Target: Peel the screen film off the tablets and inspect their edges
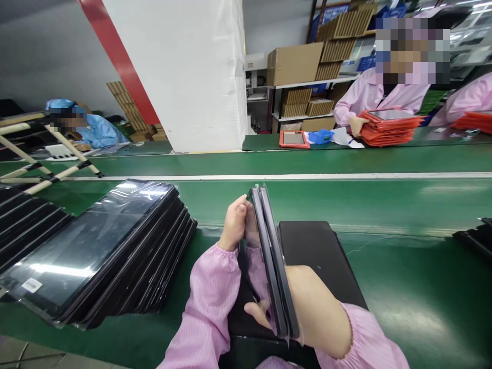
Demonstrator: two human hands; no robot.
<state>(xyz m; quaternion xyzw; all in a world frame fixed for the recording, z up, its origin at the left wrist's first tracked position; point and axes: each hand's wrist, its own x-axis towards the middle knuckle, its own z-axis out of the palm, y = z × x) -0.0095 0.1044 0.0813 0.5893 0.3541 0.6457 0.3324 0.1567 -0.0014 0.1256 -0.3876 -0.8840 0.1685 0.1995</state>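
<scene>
Left hand [233, 224] and right hand [319, 310] gripped two upright tablets [273, 261], fingers closed, above a black pad [317, 251] on the green desk [403, 277].

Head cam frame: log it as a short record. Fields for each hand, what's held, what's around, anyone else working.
Left hand: gripping one edge of the held pair
Right hand: gripping the pair from below
Held: two flat black panels, on edge, side by side
Nearby: film-wrapped stack of black panels; single black panel lying flat
Surface: green conveyor belt
Co-worker: person in pink smock across the belt, hand on stack of orange-red cases
</scene>
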